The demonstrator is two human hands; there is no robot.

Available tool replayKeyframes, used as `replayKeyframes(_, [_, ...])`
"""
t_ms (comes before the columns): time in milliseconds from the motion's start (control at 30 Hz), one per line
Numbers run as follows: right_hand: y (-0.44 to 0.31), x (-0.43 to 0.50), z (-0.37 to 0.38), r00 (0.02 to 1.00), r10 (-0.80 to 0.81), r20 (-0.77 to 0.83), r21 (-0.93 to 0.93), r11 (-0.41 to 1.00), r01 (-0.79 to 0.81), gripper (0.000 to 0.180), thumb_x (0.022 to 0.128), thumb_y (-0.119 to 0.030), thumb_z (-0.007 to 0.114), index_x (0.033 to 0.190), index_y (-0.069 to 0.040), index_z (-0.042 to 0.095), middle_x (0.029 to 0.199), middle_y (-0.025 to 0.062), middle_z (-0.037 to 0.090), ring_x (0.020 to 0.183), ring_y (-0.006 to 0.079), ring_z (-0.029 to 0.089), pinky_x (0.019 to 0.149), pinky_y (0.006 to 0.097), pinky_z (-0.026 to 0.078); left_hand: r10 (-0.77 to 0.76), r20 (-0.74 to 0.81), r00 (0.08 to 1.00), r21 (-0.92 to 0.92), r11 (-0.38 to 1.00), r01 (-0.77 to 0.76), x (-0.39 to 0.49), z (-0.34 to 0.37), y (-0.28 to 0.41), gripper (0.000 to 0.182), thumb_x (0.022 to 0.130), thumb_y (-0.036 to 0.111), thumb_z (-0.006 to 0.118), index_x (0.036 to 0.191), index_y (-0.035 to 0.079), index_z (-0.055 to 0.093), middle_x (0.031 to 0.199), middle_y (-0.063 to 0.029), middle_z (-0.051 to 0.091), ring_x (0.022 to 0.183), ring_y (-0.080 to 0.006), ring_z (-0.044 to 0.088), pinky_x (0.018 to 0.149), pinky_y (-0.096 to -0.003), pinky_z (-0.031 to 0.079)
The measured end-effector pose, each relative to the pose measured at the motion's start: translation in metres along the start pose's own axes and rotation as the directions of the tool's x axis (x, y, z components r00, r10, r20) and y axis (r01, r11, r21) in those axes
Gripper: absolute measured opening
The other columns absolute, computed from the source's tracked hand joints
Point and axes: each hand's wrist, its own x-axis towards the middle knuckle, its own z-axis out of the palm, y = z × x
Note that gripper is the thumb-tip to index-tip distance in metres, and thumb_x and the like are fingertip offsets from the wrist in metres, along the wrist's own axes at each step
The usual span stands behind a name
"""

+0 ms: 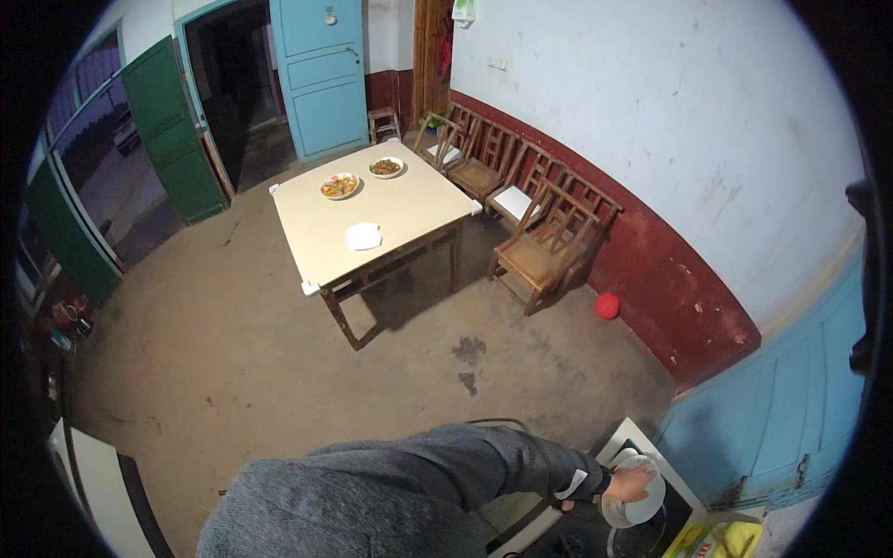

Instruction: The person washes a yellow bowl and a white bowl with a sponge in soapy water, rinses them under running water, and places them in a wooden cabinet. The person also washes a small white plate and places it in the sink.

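My left arm, in a dark grey sleeve, stretches to the lower right. At its end my left hand (631,484) grips a round white bowl (647,508), fingers over its inner side. Another pale round vessel (615,515) shows under and beside the bowl; its exact kind is unclear. Both are above a black-topped surface (675,513) with a pale edge, like a cooktop. A small patch of skin below the sleeve cuff seems to be my right hand (568,505); most of it is hidden, and its hold cannot be made out.
A yellow-and-green package (711,540) lies at the lower right. Across the floor stands a square table (307,230) with two bowls of food (340,186) and a crumpled white cloth or paper (363,236). Wooden chairs (534,258) line the wall near a red ball (607,305).
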Motion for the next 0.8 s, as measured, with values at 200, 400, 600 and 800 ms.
replayKeyframes(200, [0.023, 0.007, -0.01, 1.0, 0.006, 0.025, -0.061, 0.998, -0.004, 0.04, 0.089, -0.019, 0.062, 0.125, -0.001, 0.055, 0.114, 0.0186, 0.064, 0.104, 0.0354, 0.062, 0.084, 0.0449, 0.051, -0.077, 0.035, 0.996, 0.148, 0.986, 0.071, 0.023, 0.02, -0.009, 0.068, 0.089, 0.036, 0.061, 0.138, -0.004, 0.034, 0.119, -0.0259, 0.047, 0.097, -0.0439, 0.057, 0.078, -0.0518, 0.05])
replayKeyframes(400, [0.079, -0.003, -0.03, 0.998, 0.048, 0.031, -0.132, 0.99, -0.044, 0.04, 0.089, -0.018, 0.062, 0.124, -0.001, 0.056, 0.115, 0.019, 0.064, 0.105, 0.0363, 0.062, 0.085, 0.0457, 0.05, -0.144, 0.088, 0.986, 0.254, 0.96, 0.118, 0.043, 0.035, -0.014, 0.058, 0.09, 0.039, 0.06, 0.129, -0.002, 0.046, 0.116, -0.0231, 0.051, 0.094, -0.0406, 0.058, 0.074, -0.0511, 0.05])
replayKeyframes(600, [0.202, -0.142, -0.072, 0.967, 0.253, 0.017, -0.167, 0.955, -0.246, 0.039, 0.089, -0.018, 0.063, 0.123, -0.001, 0.056, 0.115, 0.0193, 0.064, 0.106, 0.0372, 0.062, 0.086, 0.0464, 0.05, -0.041, 0.141, 0.989, 0.359, 0.933, -0.012, 0.043, 0.012, -0.023, 0.046, 0.089, 0.036, 0.058, 0.121, 0.004, 0.056, 0.11, -0.0201, 0.059, 0.092, -0.0382, 0.061, 0.074, -0.0504, 0.051])
replayKeyframes(800, [0.274, -0.29, -0.063, 0.916, 0.399, -0.044, -0.168, 0.901, -0.4, 0.041, 0.085, -0.015, 0.064, 0.122, 0.0, 0.057, 0.117, 0.0197, 0.064, 0.11, 0.0359, 0.06, 0.09, 0.0439, 0.048, -0.024, 0.14, 0.99, 0.355, 0.935, -0.028, 0.066, 0.005, -0.049, 0.037, 0.086, 0.032, 0.057, 0.115, 0.01, 0.065, 0.104, -0.0181, 0.066, 0.091, -0.0377, 0.064, 0.076, -0.0499, 0.052])
